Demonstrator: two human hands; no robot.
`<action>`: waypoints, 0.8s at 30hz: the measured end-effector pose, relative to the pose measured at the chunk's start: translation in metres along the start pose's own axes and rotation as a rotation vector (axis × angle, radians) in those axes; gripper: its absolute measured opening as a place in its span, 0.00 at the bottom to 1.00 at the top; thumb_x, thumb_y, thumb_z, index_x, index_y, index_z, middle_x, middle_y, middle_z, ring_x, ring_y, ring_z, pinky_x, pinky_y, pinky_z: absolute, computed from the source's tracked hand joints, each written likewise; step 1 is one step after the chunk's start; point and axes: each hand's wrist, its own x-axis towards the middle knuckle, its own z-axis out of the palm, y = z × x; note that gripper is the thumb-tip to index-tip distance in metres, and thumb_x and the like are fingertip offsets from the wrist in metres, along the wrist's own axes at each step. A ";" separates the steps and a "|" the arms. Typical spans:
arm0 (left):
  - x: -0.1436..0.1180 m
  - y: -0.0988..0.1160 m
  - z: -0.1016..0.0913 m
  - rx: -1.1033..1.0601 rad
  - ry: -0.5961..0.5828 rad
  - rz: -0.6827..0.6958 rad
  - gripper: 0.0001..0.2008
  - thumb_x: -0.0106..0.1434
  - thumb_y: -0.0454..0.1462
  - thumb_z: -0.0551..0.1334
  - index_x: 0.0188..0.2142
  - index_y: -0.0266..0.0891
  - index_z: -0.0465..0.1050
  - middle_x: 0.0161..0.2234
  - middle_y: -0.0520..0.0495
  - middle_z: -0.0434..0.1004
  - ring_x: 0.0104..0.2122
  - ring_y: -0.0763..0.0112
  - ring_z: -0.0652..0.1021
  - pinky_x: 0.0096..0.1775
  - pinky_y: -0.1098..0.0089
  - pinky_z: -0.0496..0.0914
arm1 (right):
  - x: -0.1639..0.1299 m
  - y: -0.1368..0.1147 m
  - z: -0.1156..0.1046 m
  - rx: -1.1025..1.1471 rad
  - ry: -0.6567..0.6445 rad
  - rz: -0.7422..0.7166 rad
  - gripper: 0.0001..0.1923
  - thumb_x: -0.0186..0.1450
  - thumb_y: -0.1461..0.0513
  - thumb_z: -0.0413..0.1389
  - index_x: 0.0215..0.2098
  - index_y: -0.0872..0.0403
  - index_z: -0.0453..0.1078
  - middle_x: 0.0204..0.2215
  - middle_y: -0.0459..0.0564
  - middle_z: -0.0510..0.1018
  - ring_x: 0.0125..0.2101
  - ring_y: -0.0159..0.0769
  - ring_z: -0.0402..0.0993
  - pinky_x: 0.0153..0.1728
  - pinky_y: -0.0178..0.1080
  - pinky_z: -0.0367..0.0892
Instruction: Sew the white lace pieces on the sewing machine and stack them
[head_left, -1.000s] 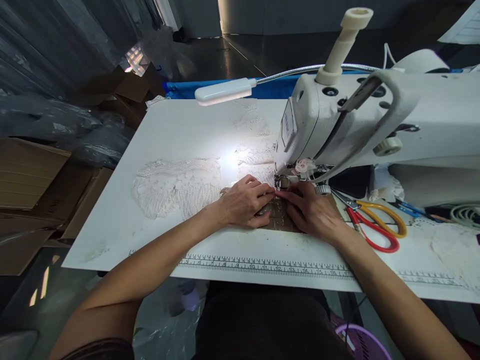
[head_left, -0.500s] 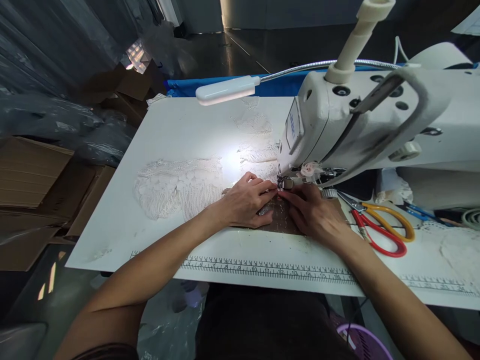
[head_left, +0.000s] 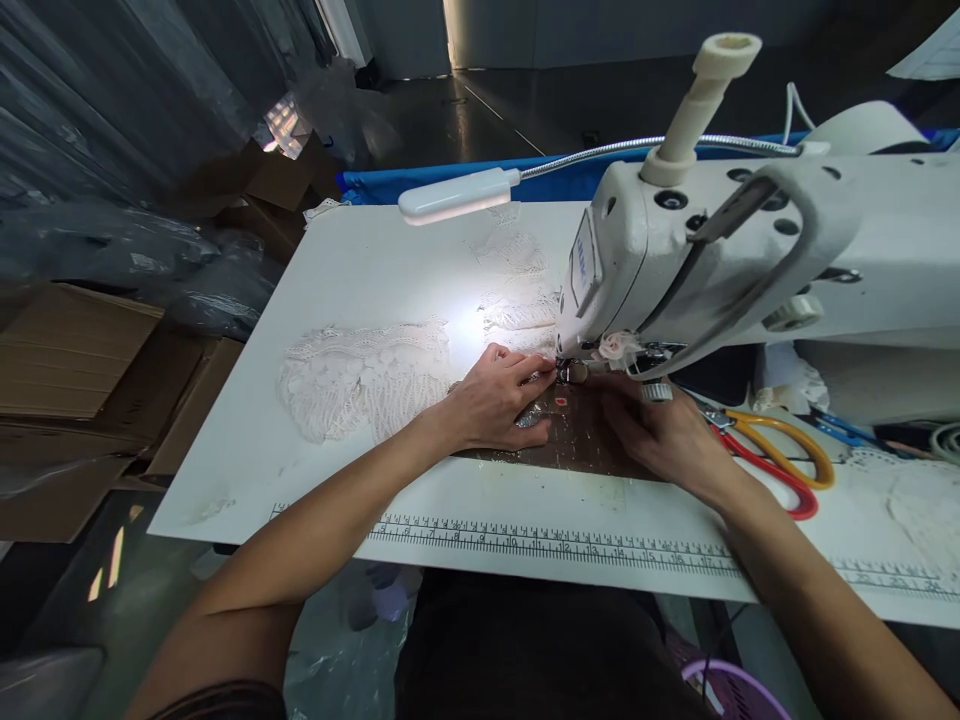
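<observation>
**Feeding Lace at the Presser Foot**

All positions below are given relative to the sewing machine (head_left: pixel 750 250).

1. Far to the left of the machine, cardboard boxes (head_left: pixel 67 350) are stacked beside the table (head_left: pixel 360 260).
2. On the table to the left of the machine head, a piece of white lace (head_left: pixel 360 375) lies flat and spread out. Its right end runs toward the needle area. A gooseneck lamp (head_left: pixel 454 195) lights that end.
3. The left hand (head_left: pixel 499 400) lies flat just left of the presser foot (head_left: pixel 571 371). Its fingers are extended and close together, and the fingertips press the lace down at the foot. It clasps nothing.
4. The right hand (head_left: pixel 664 430) rests below the machine head, just right of the foot. Its fingers point toward the foot, over the dark plate (head_left: pixel 577 440) set into the table. Whether it pinches the work cannot be determined.
5. Orange-and-red scissors (head_left: pixel 772 455) lie further right, in front of the machine base and untouched.
6. A printed ruler scale (head_left: pixel 555 540) runs along the near table edge.

Step in hand, as judged: the lace edge is being positioned and steadied at the foot. The next move calls for even guidance from both hands, with fingertips kept clear of the needle and the lace kept flat.
</observation>
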 end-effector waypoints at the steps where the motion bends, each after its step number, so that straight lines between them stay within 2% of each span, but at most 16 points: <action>1: 0.000 -0.001 0.000 -0.004 0.004 0.003 0.24 0.66 0.46 0.56 0.56 0.34 0.69 0.56 0.36 0.69 0.52 0.53 0.72 0.50 0.55 0.63 | 0.002 0.001 -0.004 0.036 -0.028 0.013 0.14 0.70 0.58 0.48 0.44 0.52 0.74 0.41 0.55 0.77 0.38 0.43 0.75 0.39 0.43 0.71; 4: 0.001 -0.002 0.001 -0.022 0.010 0.007 0.25 0.66 0.46 0.56 0.56 0.32 0.69 0.56 0.35 0.70 0.52 0.53 0.72 0.50 0.55 0.63 | 0.011 0.007 -0.010 0.113 -0.088 0.070 0.17 0.71 0.54 0.47 0.40 0.52 0.75 0.36 0.53 0.79 0.40 0.44 0.76 0.40 0.43 0.71; 8: 0.001 -0.003 0.002 -0.038 0.020 0.002 0.25 0.65 0.47 0.56 0.56 0.34 0.69 0.56 0.36 0.70 0.50 0.53 0.73 0.50 0.53 0.63 | 0.020 0.013 -0.005 0.117 -0.039 0.161 0.23 0.71 0.53 0.43 0.31 0.53 0.75 0.29 0.54 0.78 0.39 0.48 0.77 0.40 0.45 0.72; 10: 0.001 -0.003 0.002 -0.040 0.022 0.003 0.25 0.66 0.47 0.56 0.56 0.34 0.69 0.56 0.36 0.70 0.50 0.53 0.72 0.50 0.53 0.62 | 0.020 0.012 -0.003 0.110 -0.042 0.157 0.24 0.72 0.51 0.42 0.30 0.53 0.74 0.31 0.55 0.78 0.41 0.49 0.76 0.42 0.46 0.71; 13: 0.000 -0.003 0.001 -0.033 0.015 0.004 0.26 0.65 0.47 0.57 0.58 0.33 0.68 0.56 0.34 0.68 0.51 0.51 0.72 0.50 0.52 0.62 | 0.011 0.008 -0.004 0.100 -0.089 0.093 0.21 0.71 0.49 0.45 0.39 0.52 0.74 0.41 0.56 0.77 0.45 0.48 0.75 0.46 0.46 0.70; 16: -0.001 -0.003 0.002 -0.027 -0.002 -0.006 0.27 0.66 0.47 0.57 0.59 0.33 0.67 0.57 0.34 0.67 0.52 0.50 0.71 0.51 0.52 0.62 | 0.001 0.005 -0.002 0.027 -0.029 0.082 0.19 0.70 0.50 0.48 0.48 0.52 0.73 0.46 0.57 0.74 0.47 0.47 0.73 0.48 0.47 0.70; 24: -0.002 0.000 0.005 -0.011 0.039 -0.033 0.31 0.68 0.49 0.54 0.62 0.29 0.59 0.60 0.27 0.63 0.59 0.46 0.65 0.56 0.47 0.60 | -0.002 0.016 0.018 -0.067 0.148 -0.016 0.15 0.68 0.61 0.47 0.46 0.53 0.73 0.43 0.57 0.75 0.46 0.47 0.73 0.47 0.48 0.70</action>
